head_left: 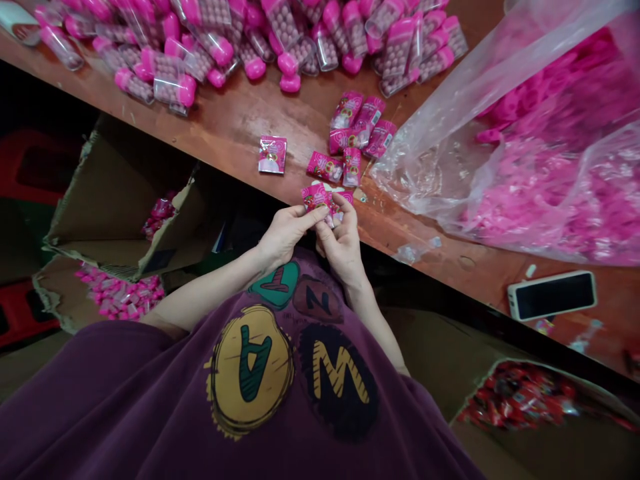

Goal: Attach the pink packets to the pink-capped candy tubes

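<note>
My left hand and my right hand meet at the table's front edge, both closed on a small pink printed label. The left thumb presses on its face, and the right fingers pinch it from the other side. More pink print shows by the right fingertips; whether it is a second piece I cannot tell. Just beyond the hands lie several pink printed pieces, some looking rounded like sleeves. A flat pink label lies apart to their left.
Clear tubes of pink balls with pink caps are heaped at the back. A plastic bag of pink parts stands on the right, near a phone. Below the table are cardboard boxes and red wrapped pieces.
</note>
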### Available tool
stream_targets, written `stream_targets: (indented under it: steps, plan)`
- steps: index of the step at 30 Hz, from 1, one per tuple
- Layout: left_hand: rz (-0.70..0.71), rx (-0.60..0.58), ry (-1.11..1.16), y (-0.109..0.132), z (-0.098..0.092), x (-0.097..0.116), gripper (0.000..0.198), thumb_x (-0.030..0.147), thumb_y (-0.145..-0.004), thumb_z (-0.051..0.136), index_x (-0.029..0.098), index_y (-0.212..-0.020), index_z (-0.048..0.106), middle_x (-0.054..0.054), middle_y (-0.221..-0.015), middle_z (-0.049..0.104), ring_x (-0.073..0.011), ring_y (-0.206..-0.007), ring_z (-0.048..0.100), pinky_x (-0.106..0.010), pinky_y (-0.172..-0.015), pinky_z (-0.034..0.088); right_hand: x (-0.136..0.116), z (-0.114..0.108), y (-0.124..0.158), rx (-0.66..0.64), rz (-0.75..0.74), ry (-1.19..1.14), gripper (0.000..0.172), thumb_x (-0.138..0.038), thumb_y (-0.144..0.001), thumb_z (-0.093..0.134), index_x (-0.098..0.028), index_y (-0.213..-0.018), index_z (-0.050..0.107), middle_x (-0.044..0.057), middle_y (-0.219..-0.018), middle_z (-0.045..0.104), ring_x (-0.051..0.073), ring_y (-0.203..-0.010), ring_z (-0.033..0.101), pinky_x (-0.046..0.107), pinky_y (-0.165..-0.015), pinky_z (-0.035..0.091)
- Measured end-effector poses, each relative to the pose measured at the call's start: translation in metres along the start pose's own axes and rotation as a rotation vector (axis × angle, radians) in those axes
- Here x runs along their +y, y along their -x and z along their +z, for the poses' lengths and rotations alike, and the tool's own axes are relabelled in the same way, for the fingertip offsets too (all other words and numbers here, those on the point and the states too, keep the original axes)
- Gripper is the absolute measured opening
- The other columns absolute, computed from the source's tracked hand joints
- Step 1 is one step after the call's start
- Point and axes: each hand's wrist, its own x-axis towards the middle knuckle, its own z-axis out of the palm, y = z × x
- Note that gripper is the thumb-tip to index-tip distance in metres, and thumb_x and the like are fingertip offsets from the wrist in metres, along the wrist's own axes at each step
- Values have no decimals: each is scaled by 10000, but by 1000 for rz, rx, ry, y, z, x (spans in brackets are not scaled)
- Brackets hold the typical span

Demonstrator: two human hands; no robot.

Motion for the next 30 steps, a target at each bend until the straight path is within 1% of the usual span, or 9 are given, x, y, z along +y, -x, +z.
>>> stream_targets:
  steps: [2, 5, 9, 14, 17, 20, 23, 26, 30]
  plan:
    - [-6, -7, 15, 3, 0, 2, 288, 391, -783, 912, 142, -787, 767, -30, -781, 758, -106, -685, 653, -242, -675, 498, 1, 0, -4, -21, 17, -27, 742, -692, -1022, 498, -321, -1609, 235, 24, -955, 671, 188, -702, 694, 384, -646, 648]
    - [-35, -56, 26, 4, -3, 6, 305, 408, -788, 907, 142, -837, 766, -38, -803, 762, -120, -673, 663, -256, -666, 521, 6, 3, -10, -54, 72, -84, 808, -765, -970, 528, -334, -1595, 251, -40, -799, 600, 125, -454, 505, 313, -431, 508]
    - [-113, -118, -13, 6, -16, 11, 346, 455, -799, 888, 134, -838, 767, -33, -715, 725, -123, -588, 624, -273, -625, 506, 13, 13, -15, -100, 157, -169, 907, -851, -883, 569, -324, -1560, 274, -58, -769, 588, 98, -406, 427, 283, -367, 411]
    - [-141, -101, -62, 11, -34, 18, 364, 439, -740, 926, 114, -821, 786, -65, -768, 761, -131, -675, 660, -264, -708, 509, 5, 20, -11, -139, 77, -71, 877, -805, -887, 615, -256, -1520, 356, 43, -1007, 721, 169, -687, 662, 348, -616, 602]
    - [-36, -40, -82, 3, -35, 24, 354, 447, -775, 904, 130, -888, 794, -71, -849, 786, -123, -702, 673, -244, -684, 482, -4, 2, -6, -67, -9, 309, 750, -700, -966, 600, -220, -1524, 455, 92, -1054, 737, 229, -866, 703, 428, -821, 623]
    - [3, -3, -148, -15, -30, 26, 446, 579, -830, 831, 138, -863, 767, -88, -840, 789, -108, -611, 657, -237, -560, 405, -2, -24, -2, 114, -96, 807, 735, -662, -940, 667, -187, -1489, 556, 214, -1348, 672, 368, -1231, 630, 589, -1050, 524]
    - [-111, -65, -183, -30, -26, 21, 587, 723, -831, 750, 140, -896, 752, -123, -803, 796, -127, -507, 649, -255, -474, 349, 15, -41, 6, 101, -163, 1088, 734, -555, -907, 762, -189, -1511, 562, 247, -1607, 494, 457, -1482, 432, 673, -1136, 414]
    - [-194, -69, -230, -30, -30, 11, 653, 756, -803, 752, 111, -905, 760, -151, -738, 784, -150, -446, 648, -258, -436, 333, 30, -43, 19, 133, -257, 1135, 416, -260, -998, 635, -280, -1412, 667, 159, -1545, 585, 382, -1466, 484, 615, -1130, 431]
    - [-271, -146, -278, -13, -32, 3, 673, 761, -767, 780, 89, -785, 744, -166, -682, 757, -164, -444, 663, -242, -438, 391, 26, -36, 24, 346, -377, 917, 318, -162, -1004, 562, -287, -1219, 761, 116, -1206, 736, 292, -1150, 662, 506, -977, 543]
